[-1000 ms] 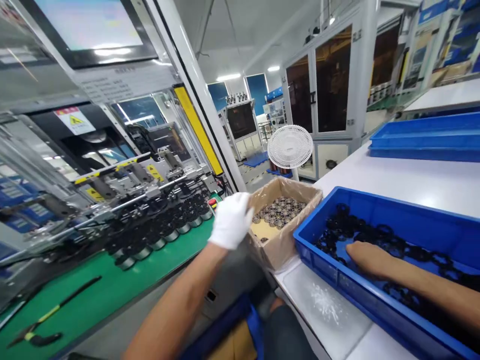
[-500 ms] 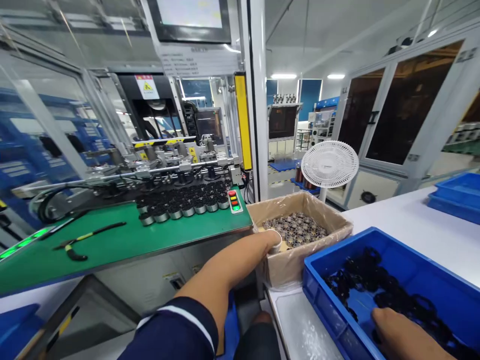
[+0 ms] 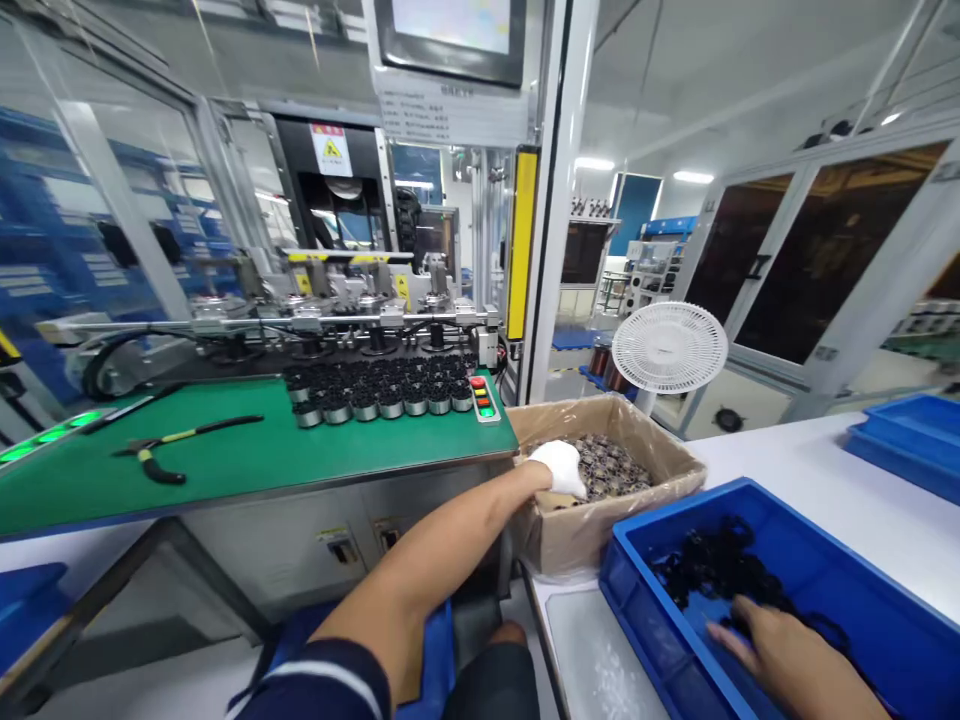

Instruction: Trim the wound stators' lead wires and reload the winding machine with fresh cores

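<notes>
My left hand [image 3: 559,468], in a white glove, reaches into a cardboard box [image 3: 570,535] lined with plastic and rests on the small metal parts [image 3: 611,465] heaped inside; its fingers are hidden. My bare right hand [image 3: 780,655] lies in a blue plastic bin [image 3: 645,590] at the lower right, fingers spread flat beside a pile of black ring-shaped parts [image 3: 720,565].
A green work surface [image 3: 225,470] left of the box carries rows of round black parts [image 3: 382,390], pliers [image 3: 161,455] and a button panel [image 3: 481,397], with machinery behind. A white fan [image 3: 667,348] stands beyond the box. More blue trays [image 3: 904,440] sit on the white table [image 3: 787,460].
The view has swung left and levelled out. My left hand moved from the box's near edge down into the metal parts. My right hand stayed in the blue bin.
</notes>
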Demonstrator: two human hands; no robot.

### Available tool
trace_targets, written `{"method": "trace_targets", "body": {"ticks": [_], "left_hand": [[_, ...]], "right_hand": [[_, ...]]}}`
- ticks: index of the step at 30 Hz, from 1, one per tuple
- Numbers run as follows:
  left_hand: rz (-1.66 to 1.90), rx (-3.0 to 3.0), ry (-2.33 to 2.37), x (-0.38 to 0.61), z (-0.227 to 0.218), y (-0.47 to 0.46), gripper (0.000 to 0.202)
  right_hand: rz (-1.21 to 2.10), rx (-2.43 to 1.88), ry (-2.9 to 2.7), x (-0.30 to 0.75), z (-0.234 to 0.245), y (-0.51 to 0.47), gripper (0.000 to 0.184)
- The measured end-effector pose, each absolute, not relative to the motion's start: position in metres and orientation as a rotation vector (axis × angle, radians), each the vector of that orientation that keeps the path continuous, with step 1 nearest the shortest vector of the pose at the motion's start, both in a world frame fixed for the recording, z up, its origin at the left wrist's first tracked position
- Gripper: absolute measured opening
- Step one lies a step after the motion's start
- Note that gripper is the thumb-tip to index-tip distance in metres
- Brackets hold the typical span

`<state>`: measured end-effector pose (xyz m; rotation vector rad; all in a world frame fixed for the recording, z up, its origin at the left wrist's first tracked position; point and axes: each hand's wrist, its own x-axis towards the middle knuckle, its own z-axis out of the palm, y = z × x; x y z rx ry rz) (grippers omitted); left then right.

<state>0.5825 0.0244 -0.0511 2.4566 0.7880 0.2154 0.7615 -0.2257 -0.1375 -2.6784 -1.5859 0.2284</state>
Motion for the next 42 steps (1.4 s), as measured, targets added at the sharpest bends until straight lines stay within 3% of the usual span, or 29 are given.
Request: {"method": "trace_targets", "body": {"ticks": [4,10,15,24,29,42], "left_hand": [[0.464,2.302,0.624,0.533,-0.042,-0.027,0.04],[0.566,1.509,0.441,0.479,-0.065,-0.102,0.074],[0.519,1.305,0.225,0.475,-0.078,-0.123,0.055],[0.485,1.24,0.208,0.478,-0.085,-0.141,0.071],[0.474,1.264,0.233,0.479,-0.093,-0.148,0.091],[0.432,1.127,0.106,0.475,-0.096,-0.138,0.085]], "right_hand": [[-0.388,-2.206,-1.458,0.731,-0.104,-0.226,0.038],[-0.337,-1.588,-1.594,0.65,-0.068,-0.247,0.037],[-0.366,-1.378,-1.818,0.617,-0.063,-0.262,0.04],[-0.375,-1.309,-1.84,0.618,-0.062,-0.259,0.039],[-0.336,-1.282,-1.85,0.62,-0.066,-0.258,0.04],[-0.454,-1.281,-1.814,0.621,-0.063,-0.261,0.047]]}}
